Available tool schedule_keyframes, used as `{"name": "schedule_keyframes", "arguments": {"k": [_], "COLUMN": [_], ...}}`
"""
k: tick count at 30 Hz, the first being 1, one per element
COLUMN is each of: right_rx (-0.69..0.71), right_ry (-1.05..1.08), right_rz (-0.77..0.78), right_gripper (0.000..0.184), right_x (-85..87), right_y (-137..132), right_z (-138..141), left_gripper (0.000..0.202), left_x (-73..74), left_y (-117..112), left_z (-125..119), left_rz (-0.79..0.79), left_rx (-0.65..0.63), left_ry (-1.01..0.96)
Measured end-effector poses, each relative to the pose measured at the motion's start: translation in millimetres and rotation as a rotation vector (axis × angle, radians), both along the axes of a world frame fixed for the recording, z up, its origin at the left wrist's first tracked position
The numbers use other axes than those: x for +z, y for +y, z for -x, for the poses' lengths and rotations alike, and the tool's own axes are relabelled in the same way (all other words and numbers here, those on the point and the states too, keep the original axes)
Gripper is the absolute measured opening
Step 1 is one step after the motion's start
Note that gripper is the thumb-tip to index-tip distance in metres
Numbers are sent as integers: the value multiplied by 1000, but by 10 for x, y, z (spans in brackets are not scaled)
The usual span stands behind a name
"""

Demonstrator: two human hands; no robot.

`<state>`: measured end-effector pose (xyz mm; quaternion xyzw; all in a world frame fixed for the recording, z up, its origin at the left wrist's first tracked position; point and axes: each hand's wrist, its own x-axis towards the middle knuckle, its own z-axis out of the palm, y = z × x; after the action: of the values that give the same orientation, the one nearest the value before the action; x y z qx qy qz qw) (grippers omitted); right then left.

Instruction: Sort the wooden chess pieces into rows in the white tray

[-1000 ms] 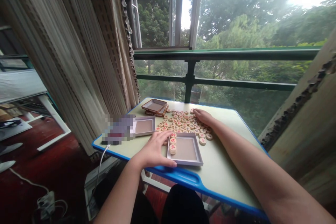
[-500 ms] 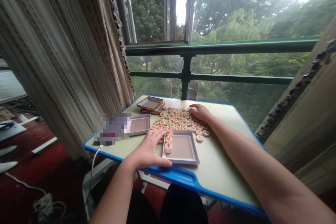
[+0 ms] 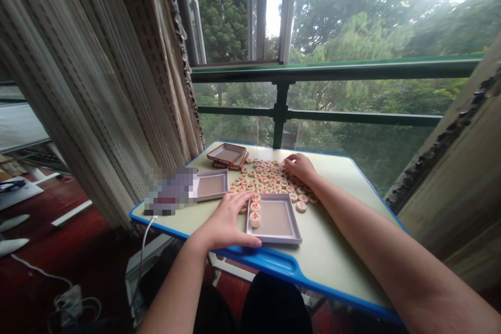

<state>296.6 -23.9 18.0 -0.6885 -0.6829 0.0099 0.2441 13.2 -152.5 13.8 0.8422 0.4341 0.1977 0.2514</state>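
Observation:
A shallow open box (image 3: 296,219) lies near the front edge, a few round Chinese chess pieces (image 3: 255,206) with red characters lined up along its left wall. My left hand (image 3: 227,222) grips that wall, thumb at the front corner and fingers at the far end. Beyond the box, several loose Chinese chess pieces (image 3: 270,180), marked in red or dark, spread over the table. At the far right of this spread, my right hand (image 3: 300,167) is closed with its fingertips low on a piece, which they mostly hide.
On the left of the folding table (image 3: 329,255) lies another shallow box (image 3: 213,186) beside a blurred item with a white cable (image 3: 141,250). Brown patterned box parts (image 3: 227,153) are stacked at the back left. Curtains and a railed window (image 3: 332,70) stand beyond.
The view has shifted slightly, so the table appears a little further right. My left hand keeps its hold on the box. The right hand's fingers have drawn in slightly at the far pieces.

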Motion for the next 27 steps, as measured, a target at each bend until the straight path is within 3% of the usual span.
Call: {"name": "schedule_keyframes", "arguments": {"k": [4,10,14,18,23,27], "right_rx": [2,248,351,416,757,980], "right_ry": [-9,-122,-169,-230,-183,-214], "right_rz": [63,204,158,7,-135,-116], "right_gripper": [36,27,29,30,27,27], "right_x": [162,393,329,194,118,94], "right_y": [11,77,29,-80,-167,-219], "right_z": [32,294,457,606,833,925], "left_gripper": [99,99,98,100,101,102], "left_x": [-26,-18,-12,-15,-21,-34], "left_y": [16,30,37,37,33,30], "left_z": [-11,-45,-54,-49,-39,-34], "left_rz": [-13,-46,-57,-55,-41,-43], "left_rx": [12,28,36,35,44,49], "left_ry": [-21,-20,-12,-13,-20,-31]}}
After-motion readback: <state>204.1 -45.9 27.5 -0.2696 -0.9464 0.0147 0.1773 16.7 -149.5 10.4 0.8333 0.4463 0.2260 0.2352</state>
